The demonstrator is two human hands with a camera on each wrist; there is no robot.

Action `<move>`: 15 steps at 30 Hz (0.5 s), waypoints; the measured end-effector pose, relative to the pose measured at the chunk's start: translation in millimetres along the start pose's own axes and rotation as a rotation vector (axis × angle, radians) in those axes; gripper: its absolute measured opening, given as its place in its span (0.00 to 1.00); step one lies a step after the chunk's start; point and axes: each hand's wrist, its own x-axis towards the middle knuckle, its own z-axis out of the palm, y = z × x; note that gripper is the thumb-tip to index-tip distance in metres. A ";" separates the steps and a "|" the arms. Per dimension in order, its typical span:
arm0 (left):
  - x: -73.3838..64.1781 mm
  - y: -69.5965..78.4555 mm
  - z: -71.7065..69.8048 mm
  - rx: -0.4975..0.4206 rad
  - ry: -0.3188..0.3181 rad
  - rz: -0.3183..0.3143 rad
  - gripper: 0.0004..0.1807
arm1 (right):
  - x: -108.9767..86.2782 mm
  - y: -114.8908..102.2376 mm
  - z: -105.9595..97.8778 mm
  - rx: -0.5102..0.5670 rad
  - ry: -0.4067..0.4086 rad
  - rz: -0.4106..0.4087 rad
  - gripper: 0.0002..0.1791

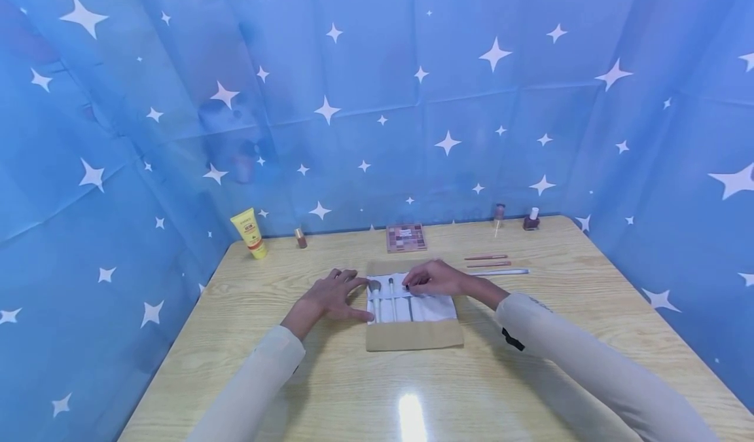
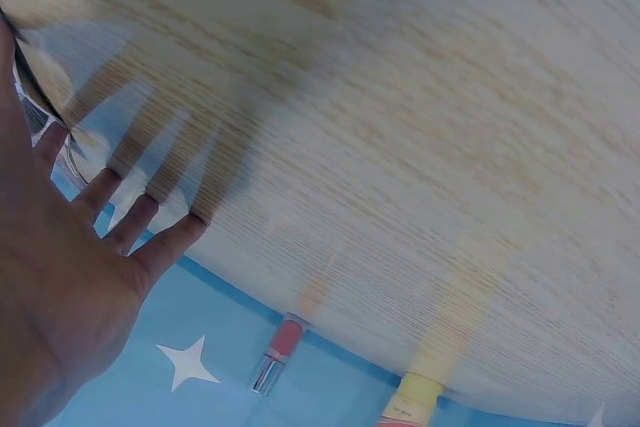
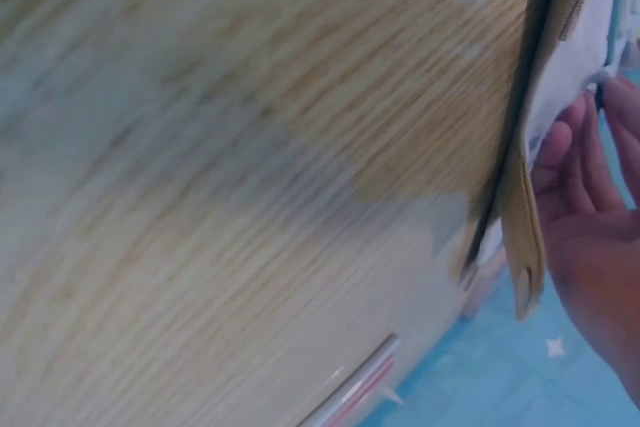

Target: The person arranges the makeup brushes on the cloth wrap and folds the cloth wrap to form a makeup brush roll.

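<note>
A tan makeup brush case [image 1: 414, 336] with a white lining lies unfolded on the table. In its pockets stand a large fluffy brush [image 1: 375, 289] and a slimmer brush [image 1: 393, 298]. To their right, a thin dark-handled makeup brush [image 1: 410, 309] sits partly in the pocket, its upper end pinched by the fingertips of my right hand [image 1: 434, 278]. My left hand [image 1: 337, 296] is spread along the case's left edge, thumb and index finger touching it. In the right wrist view, my right hand [image 3: 590, 197] bends over the white lining, its fingertips partly hidden.
Right of the case lie two thin brown pencils [image 1: 487, 264] and a long white stick [image 1: 501, 272]. Along the back stand a yellow tube [image 1: 250, 234], a small lip gloss [image 1: 300, 238], an eyeshadow palette [image 1: 406, 238], a small brown bottle [image 1: 499, 213] and dark nail polish [image 1: 531, 221].
</note>
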 end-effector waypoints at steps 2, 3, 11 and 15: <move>0.9 0.3 0.6 0.004 -0.005 -0.006 0.51 | -2.0 -0.9 -1.2 0.005 -0.003 0.008 0.12; 1.7 -0.3 1.6 0.004 -0.002 -0.005 0.51 | -3.1 -1.9 -2.0 0.009 -0.005 0.012 0.12; 3.2 -2.6 5.0 -0.007 -0.004 0.001 0.53 | -13.8 -2.1 -11.6 0.000 0.000 0.005 0.13; 2.2 -1.9 4.5 -0.005 -0.001 0.002 0.53 | -20.4 -0.2 -17.6 -0.016 0.022 -0.019 0.12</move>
